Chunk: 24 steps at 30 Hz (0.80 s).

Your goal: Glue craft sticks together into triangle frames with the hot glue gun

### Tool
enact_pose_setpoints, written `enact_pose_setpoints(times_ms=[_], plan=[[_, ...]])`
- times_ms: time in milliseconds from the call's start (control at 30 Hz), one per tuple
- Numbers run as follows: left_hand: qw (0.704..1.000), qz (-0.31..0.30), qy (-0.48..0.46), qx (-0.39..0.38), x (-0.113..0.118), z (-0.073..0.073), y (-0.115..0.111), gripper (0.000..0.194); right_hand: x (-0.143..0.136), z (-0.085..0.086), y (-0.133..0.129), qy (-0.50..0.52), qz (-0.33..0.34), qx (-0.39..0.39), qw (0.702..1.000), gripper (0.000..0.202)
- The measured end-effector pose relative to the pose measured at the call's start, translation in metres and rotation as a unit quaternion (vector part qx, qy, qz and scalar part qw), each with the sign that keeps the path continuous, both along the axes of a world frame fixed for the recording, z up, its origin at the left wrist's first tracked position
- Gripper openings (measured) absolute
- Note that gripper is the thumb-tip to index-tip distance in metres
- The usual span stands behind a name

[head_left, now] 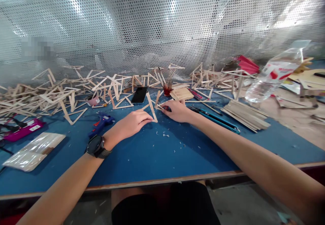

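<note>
Near the middle of the blue tabletop (pixel 152 157), my left hand (pixel 132 121) has its fingers together on the lower end of a wooden stick piece (pixel 151 106) joined at an angle. Just to the right, my right hand (pixel 176 109) pinches the low end of another wooden stick piece (pixel 157 98). The two pieces stand close together; whether they touch is unclear. A blue glue gun (pixel 101 123) lies left of my left hand. Behind the hands are a black phone (pixel 139 95) and a stack of small wooden pieces (pixel 181 94).
Many joined stick frames (pixel 114 82) pile along the perforated metal screen (pixel 152 25). At right are loose flat sticks (pixel 245 115), a blue cutter (pixel 218 119) and a tilted plastic bottle (pixel 276 72). At left are a purple power strip (pixel 25 129) and a plastic-wrapped pack (pixel 34 150).
</note>
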<state>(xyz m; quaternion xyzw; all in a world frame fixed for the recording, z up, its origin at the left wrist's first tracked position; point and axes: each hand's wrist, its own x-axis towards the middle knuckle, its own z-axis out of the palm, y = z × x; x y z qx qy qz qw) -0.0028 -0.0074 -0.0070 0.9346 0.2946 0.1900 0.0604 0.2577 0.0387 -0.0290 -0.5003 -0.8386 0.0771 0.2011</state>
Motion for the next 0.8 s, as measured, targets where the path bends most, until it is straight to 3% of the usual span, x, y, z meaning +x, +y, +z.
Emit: enact_pose_setpoints(times_ms=[167, 333, 567, 700, 800], plan=[[0.999, -0.015, 0.013, 0.025, 0.0, 0.006, -0.004, 0.033, -0.002, 0.01, -0.005, -0.047, -0.02, -0.02, 0.999, 0.01], [0.999, -0.005, 0.017, 0.033, 0.001, 0.008, -0.007, 0.03, 0.001, 0.009, -0.005, -0.061, -0.026, -0.033, 0.997, 0.027], [1.0, 0.014, -0.001, -0.007, 0.004, 0.012, -0.011, 0.026, -0.003, 0.001, -0.016, -0.094, -0.033, 0.036, 0.994, 0.031], [1.0, 0.014, -0.005, -0.013, 0.003, 0.014, -0.014, 0.038, -0.003, 0.013, -0.014, -0.051, -0.08, 0.017, 0.995, 0.033], [1.0, 0.017, -0.009, -0.019, 0.003, 0.015, -0.014, 0.037, 0.004, 0.022, -0.01, -0.072, -0.165, 0.019, 0.983, 0.03]])
